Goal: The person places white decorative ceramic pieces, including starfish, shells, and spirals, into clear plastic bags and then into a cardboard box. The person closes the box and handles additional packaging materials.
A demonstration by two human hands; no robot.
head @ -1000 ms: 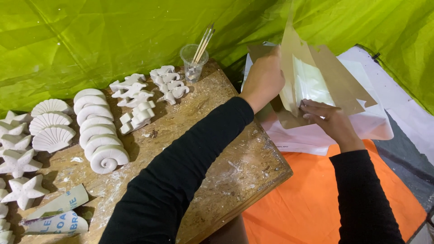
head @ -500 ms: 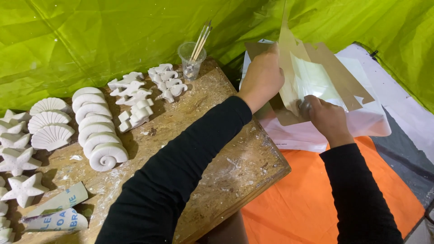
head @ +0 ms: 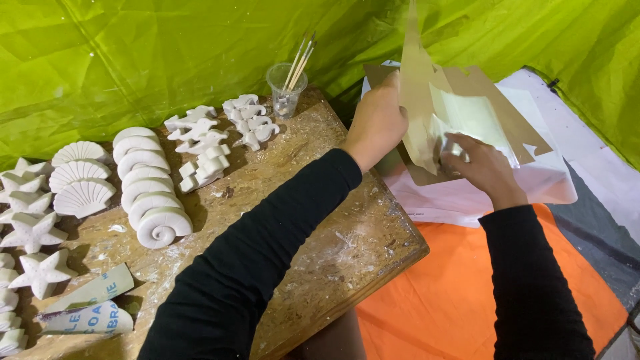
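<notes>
Off the far right corner of the worktop (head: 313,220), the person is working through a sheaf of tan sandpaper sheets (head: 427,107). The left hand (head: 379,123) holds the sheets up on edge, its fingers closed around their near edge with the thumb hidden behind. The right hand (head: 481,163) is lower, its fingers curled and pinched on the bottom of a paler inner sheet (head: 470,120), which stands a little apart from the brown ones. The sheaf hangs in the air above a white plastic bag (head: 533,183) that lies on orange cloth (head: 460,287) beside the worktop.

To my eye this is a matter of separating one sheet from the stack. It would go best with the left hand keeping the stack steady while the right draws the single sheet out along its length, not across, so that nothing creases or tears.

On the worktop itself, well clear of both hands, sit rows of white plaster casts: spiral shells (head: 143,183) near the middle, scallop shells (head: 80,180) and starfish (head: 33,230) toward the left edge, smaller figures (head: 227,127) along the far edge. A clear cup of brushes (head: 288,87) stands at the far right corner, and two folded paper slips (head: 90,307) lie at the near left.
</notes>
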